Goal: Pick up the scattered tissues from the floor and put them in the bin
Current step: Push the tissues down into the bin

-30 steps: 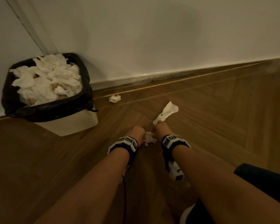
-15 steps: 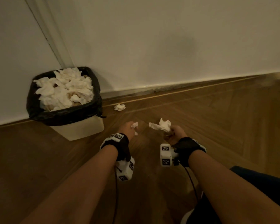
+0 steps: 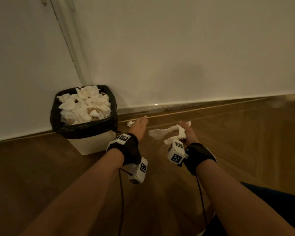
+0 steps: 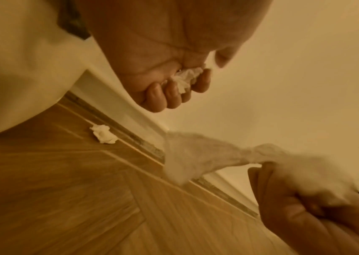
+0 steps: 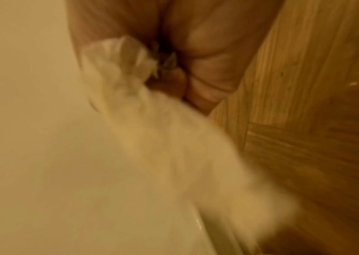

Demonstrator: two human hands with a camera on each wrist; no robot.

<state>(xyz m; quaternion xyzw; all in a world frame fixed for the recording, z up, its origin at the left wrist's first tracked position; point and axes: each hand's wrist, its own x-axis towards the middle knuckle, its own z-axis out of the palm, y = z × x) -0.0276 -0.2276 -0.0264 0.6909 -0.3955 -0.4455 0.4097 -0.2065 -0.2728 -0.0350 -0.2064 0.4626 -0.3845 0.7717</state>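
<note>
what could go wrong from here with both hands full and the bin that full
The bin is already heaped with tissues, so new ones may roll off. The long tissue trails loosely from the right hand and might snag or tear. A crumpled tissue still lies by the skirting and could be overlooked.

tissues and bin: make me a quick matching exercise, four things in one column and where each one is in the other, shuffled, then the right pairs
Things:
1. small crumpled tissue
2. long trailing tissue
3. balled tissue
4. heap of tissues

Places:
A. on the floor by the baseboard
B. in the bin
C. gripped in the right hand
D. held in the left hand

Pairs: 1-D, 2-C, 3-A, 4-B
</note>
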